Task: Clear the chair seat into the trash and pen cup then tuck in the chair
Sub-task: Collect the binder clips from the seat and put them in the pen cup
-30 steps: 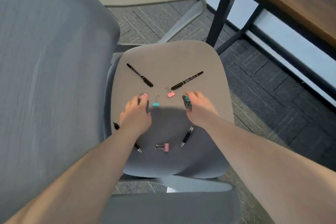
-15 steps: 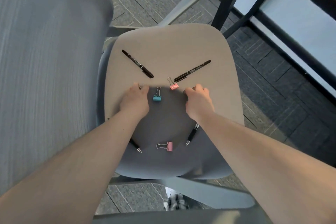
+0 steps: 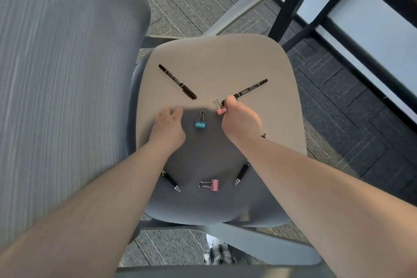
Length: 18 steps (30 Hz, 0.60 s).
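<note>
On the chair seat (image 3: 225, 63), the near end of a black marker (image 3: 250, 88) is pinched by the right hand (image 3: 241, 119). A blue clip (image 3: 200, 123) lies beside the left hand (image 3: 169, 125), whose fingers are curled together; whether anything is held cannot be told.

No text can be read. The marker (image 3: 177, 81) beyond the left hand (image 3: 169, 126) and the marker (image 3: 248, 89) at the right hand's (image 3: 241, 121) fingertips carry white print, too small to make out.
</note>
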{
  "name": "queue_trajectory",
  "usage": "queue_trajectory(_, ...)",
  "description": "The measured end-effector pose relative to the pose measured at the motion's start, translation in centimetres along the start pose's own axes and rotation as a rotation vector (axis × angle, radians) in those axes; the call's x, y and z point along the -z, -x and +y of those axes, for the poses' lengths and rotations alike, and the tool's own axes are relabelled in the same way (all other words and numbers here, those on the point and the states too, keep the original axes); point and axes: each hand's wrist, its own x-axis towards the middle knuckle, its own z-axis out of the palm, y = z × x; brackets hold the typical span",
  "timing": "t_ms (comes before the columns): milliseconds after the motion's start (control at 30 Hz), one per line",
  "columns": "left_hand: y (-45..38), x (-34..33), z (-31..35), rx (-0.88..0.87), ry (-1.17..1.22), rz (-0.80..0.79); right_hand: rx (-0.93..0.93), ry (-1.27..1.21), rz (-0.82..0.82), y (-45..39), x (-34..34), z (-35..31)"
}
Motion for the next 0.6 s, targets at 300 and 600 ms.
queue_trajectory(300, 1.1, 0.7, -0.3, 0.035, -0.019, 0.068, -0.069, 0.009, 0.041, -0.6, -1.5, -1.1)
queue_trajectory(600, 1.9, -1.9, -0.2, 0.135, -0.012, -0.151, -0.028, 0.013, -0.134, -0.5, -3.0, -0.9)
